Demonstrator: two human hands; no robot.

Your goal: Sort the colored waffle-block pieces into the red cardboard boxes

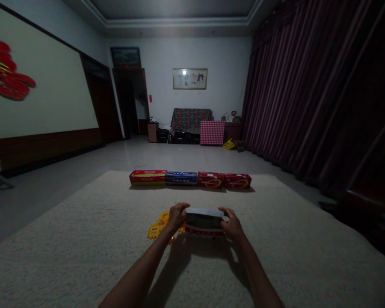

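Already, four boxes [181, 179] line up mid-frame; lower centre, the left hand [177, 217] and right hand [232, 222] grip, fingers closed, an open box [204, 211] outside that row, near yellow pieces [155, 229].

"What's inside the red box with a white flap [204, 221] at six o'clock?"
"Too dark to tell. The left hand [178, 216] hides part of the notched yellow pieces [155, 230] at its eight o'clock."
"And the lettering on the long blue carton [181, 179], at the box's eleven?"
"Too small to read. The red wall ornament [8, 77] at ten o'clock is cut off."
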